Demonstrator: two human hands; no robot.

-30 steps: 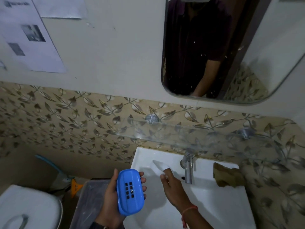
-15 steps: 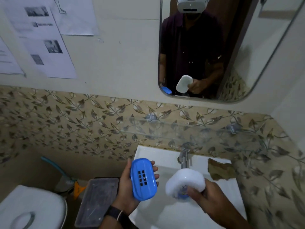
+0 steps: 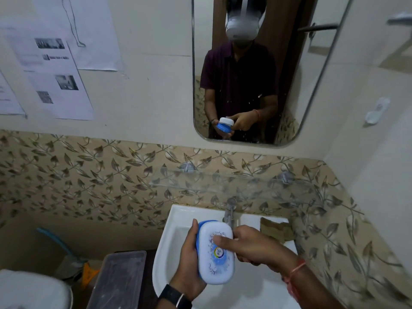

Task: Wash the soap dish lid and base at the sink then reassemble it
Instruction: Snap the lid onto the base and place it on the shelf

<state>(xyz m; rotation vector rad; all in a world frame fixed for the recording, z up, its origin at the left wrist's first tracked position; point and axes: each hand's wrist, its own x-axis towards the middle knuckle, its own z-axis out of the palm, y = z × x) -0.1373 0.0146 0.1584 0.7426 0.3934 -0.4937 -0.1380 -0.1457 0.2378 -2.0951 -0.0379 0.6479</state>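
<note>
- Head view: the white lid (image 3: 215, 255), held apart in the right hand (image 3: 252, 246) half a second ago, now sits over the blue base (image 3: 201, 224).
- Left hand (image 3: 187, 264) fingers curl round the base; right thumb presses the lid down.
- Both are above the sink (image 3: 176, 219); reassembly looks nearly finished.

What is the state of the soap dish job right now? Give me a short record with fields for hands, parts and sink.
left hand: holds the blue base from its left side and underneath
right hand: thumb on top of the white lid, fingers curled at its right edge
parts: lid sits on the base, blue rim showing at left and top; fully seated cannot tell
position: held above the sink, in front of the tap
water: no stream visible
nearby: brown cloth on the sink's right rim; plastic container left of the sink
</note>
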